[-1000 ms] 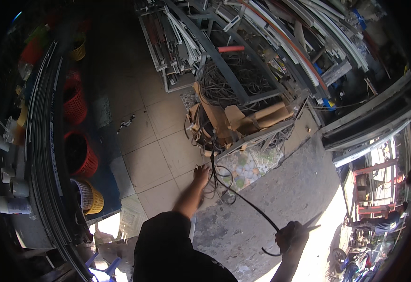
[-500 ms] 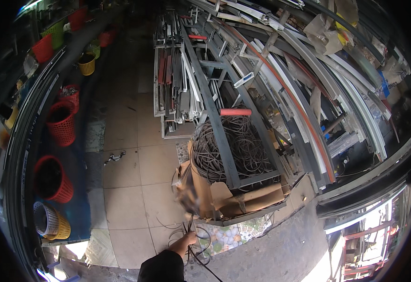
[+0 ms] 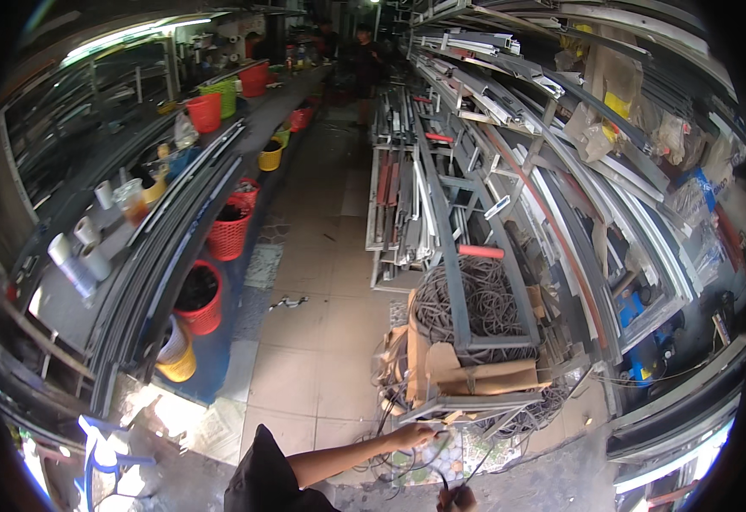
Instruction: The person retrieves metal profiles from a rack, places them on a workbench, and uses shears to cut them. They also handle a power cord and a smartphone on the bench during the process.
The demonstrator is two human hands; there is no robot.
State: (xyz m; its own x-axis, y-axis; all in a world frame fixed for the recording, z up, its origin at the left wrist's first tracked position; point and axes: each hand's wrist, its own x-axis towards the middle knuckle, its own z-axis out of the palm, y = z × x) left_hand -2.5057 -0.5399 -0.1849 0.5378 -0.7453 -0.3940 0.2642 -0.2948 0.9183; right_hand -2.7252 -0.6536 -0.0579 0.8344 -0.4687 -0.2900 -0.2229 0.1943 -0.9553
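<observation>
My left hand [image 3: 413, 436] reaches out at the front of an open cardboard box, its fingers closed on a thin dark flexible cord. Lower down, at the bottom edge of the view, my right hand [image 3: 457, 498] grips part of the cord, and a dark length of it stands up from the fist. Loops of dark cord [image 3: 387, 462] hang loosely below my left forearm. Behind the hands, the cardboard box [image 3: 486, 376] holds a big tangled heap of grey-brown cord [image 3: 498, 294]. A grey metal frame [image 3: 458, 299] with a red bar lies over that heap.
Racks of long metal profiles [image 3: 552, 205] line the right side. On the left, a bench [image 3: 125, 256] carries more profiles, with red baskets [image 3: 199, 299] and a yellow basket [image 3: 177, 363] beneath. A small metal part [image 3: 288, 302] lies on the tiled floor. A person [image 3: 364, 55] stands far back.
The view has tilted up and turned left, bringing the bench and far aisle into sight. My right hand has come into view at the bottom, holding cord. My left arm now stretches rightward.
</observation>
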